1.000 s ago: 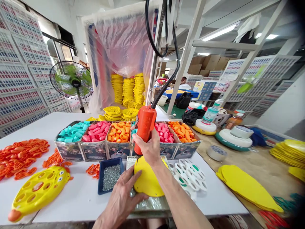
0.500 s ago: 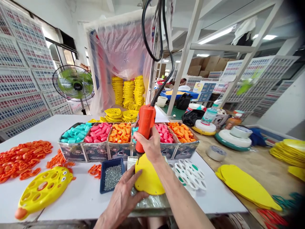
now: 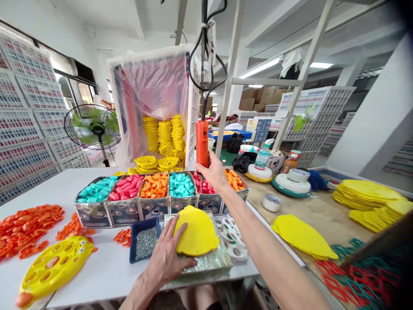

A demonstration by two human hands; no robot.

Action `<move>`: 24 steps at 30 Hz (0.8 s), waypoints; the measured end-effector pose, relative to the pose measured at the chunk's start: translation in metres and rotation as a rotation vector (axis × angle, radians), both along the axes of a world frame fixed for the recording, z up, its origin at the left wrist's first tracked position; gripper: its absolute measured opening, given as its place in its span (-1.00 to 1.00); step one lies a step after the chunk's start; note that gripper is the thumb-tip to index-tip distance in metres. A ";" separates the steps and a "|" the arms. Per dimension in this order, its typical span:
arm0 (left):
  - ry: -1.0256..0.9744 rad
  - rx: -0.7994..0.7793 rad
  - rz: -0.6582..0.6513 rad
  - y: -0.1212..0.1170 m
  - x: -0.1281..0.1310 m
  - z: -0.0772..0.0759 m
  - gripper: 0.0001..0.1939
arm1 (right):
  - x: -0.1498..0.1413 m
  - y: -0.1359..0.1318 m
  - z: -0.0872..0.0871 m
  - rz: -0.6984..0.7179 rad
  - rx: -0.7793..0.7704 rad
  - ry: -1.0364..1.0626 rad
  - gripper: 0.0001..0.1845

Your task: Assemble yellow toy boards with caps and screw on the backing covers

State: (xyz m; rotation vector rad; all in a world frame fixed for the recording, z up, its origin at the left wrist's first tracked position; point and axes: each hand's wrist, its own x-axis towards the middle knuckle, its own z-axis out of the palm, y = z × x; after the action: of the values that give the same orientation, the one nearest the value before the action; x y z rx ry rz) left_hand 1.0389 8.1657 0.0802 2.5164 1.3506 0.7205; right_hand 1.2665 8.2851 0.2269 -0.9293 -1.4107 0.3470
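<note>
Well, screw tray (image 3: 132,247) beside left hand (image 3: 166,254) spread on yellow plate (image 3: 200,234), boxed tubes (image 3: 181,185) beyond, right hand (image 3: 213,173) round driver (image 3: 202,144).

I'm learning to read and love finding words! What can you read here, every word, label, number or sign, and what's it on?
Pad under the yellow piece: perhaps "DINOSAU...", blurred and partly covered, so I can't be sure.
Fan: label too small.
Red tool: marks too small.
Spray bottle: label too blurred.
Nothing else reads clearly.

White walls (image 3: 48,21), green floor (image 3: 227,160), standing fan (image 3: 97,129), bright ceiling light (image 3: 261,68)
</note>
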 end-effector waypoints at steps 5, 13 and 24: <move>0.067 0.055 -0.049 0.006 0.007 0.003 0.06 | 0.015 -0.001 -0.020 -0.023 -0.062 -0.053 -0.30; -0.046 0.059 -0.082 0.010 -0.007 -0.007 -0.11 | 0.027 -0.099 -0.095 0.185 -0.278 -0.305 -0.50; -0.642 -0.084 0.023 -0.012 -0.002 0.027 -0.26 | 0.013 -0.148 -0.119 0.311 -0.394 -0.205 -0.39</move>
State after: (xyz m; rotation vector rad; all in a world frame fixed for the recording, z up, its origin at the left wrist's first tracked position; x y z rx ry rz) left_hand 1.0371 8.1536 0.1076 1.9414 1.1358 1.2975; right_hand 1.2800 8.1372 0.1079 -1.0853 -1.7160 0.8038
